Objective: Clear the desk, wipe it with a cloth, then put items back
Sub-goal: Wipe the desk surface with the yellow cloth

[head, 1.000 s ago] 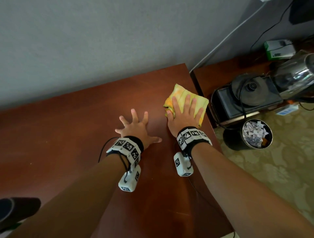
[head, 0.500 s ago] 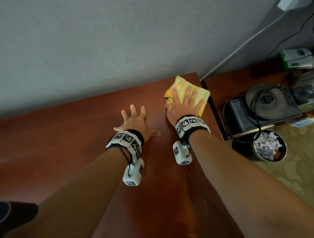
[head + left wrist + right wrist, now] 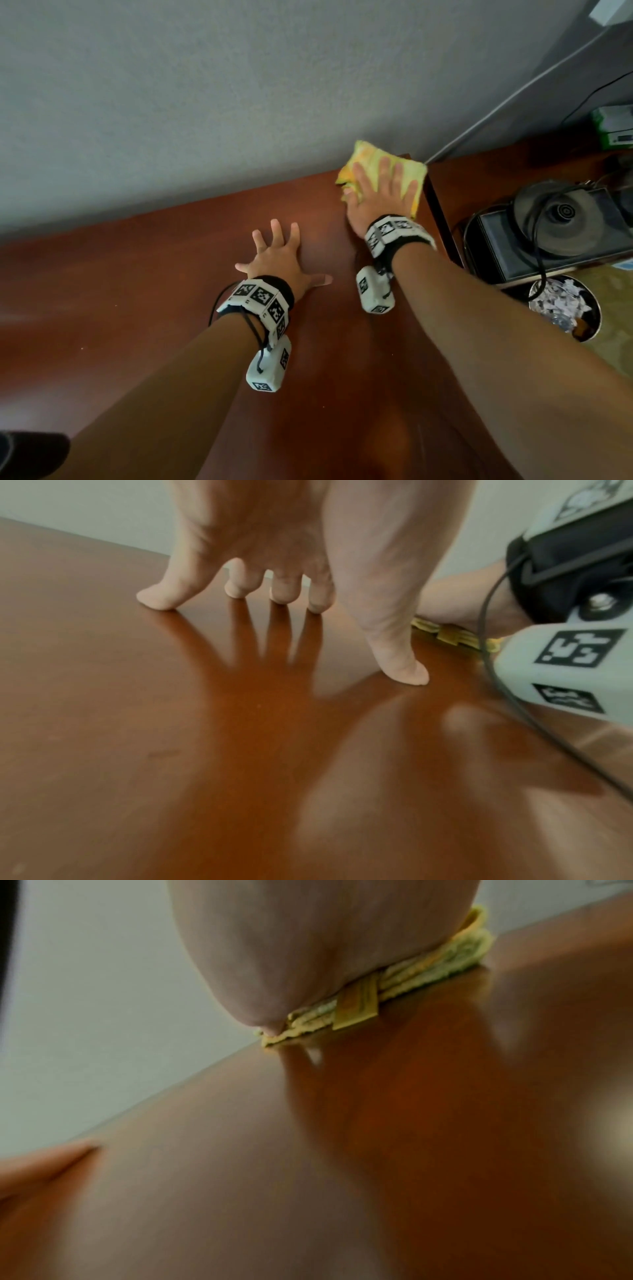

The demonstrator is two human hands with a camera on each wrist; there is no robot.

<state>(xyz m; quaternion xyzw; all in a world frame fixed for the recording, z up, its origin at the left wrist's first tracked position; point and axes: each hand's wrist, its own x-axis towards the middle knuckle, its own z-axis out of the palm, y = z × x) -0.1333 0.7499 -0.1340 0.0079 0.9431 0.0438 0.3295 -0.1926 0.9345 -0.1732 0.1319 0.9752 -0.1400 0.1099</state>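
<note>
Right hand [image 3: 378, 202] flat on folded yellow cloth [image 3: 407, 171], fingers [image 3: 385, 171] straight and spread, pressing down, no curl round it. Cloth at far right corner of glossy reddish-brown wooden surface [image 3: 137, 291], close to grey wall [image 3: 205, 102]; terry-like pile, layered edges, small tag showing in right wrist view [image 3: 356, 1007]. Left hand [image 3: 279, 260] left of it, splayed, fingertips [image 3: 157, 601] planted on bare wood, holding nothing. Right of surface, lower down: dark square appliance [image 3: 548, 236] with round lid, round metal bin [image 3: 565, 308] of crumpled paper.
</note>
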